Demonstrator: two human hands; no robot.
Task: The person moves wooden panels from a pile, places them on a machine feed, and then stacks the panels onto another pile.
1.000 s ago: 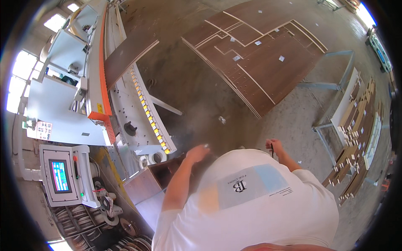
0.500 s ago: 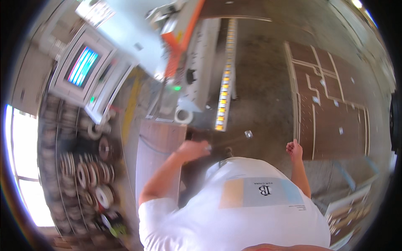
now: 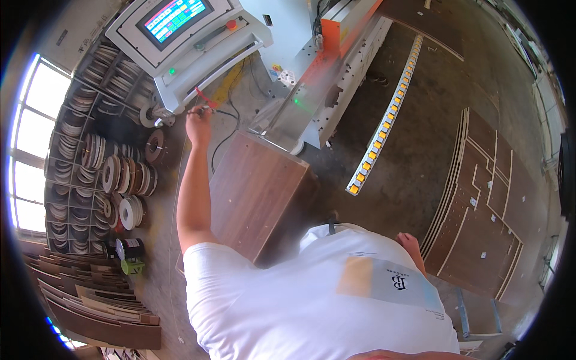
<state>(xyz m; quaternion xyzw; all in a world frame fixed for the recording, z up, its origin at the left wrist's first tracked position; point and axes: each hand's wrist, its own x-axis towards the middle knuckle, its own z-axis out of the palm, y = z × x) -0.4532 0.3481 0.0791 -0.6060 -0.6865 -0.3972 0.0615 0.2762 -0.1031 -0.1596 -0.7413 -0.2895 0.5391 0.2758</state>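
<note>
My left hand (image 3: 198, 124) reaches out at the end of a stretched arm, below the machine's control console. Its fingers are closed around the end of a thin black hose (image 3: 237, 123); the fitting at that end is too small to make out. Right beside these fingers hangs a red strap (image 3: 206, 97). My right hand (image 3: 410, 242) is low at my right side, fingers curled in with nothing visible in them. It is near the edge of a stack of brown panels (image 3: 474, 240) but apart from it.
A wood-grain board surface (image 3: 258, 186) stands before me. The console (image 3: 180, 45) has a lit screen and red knob. Beyond are an orange machine part (image 3: 333, 36) and a rail with yellow rollers (image 3: 384, 129). Edge-band rolls fill a rack (image 3: 90, 144) at left, above stacked board strips (image 3: 90, 300).
My left hand has moved forward and left, from over the board to near the console. My right hand has drawn back closer to my body. The view has turned.
</note>
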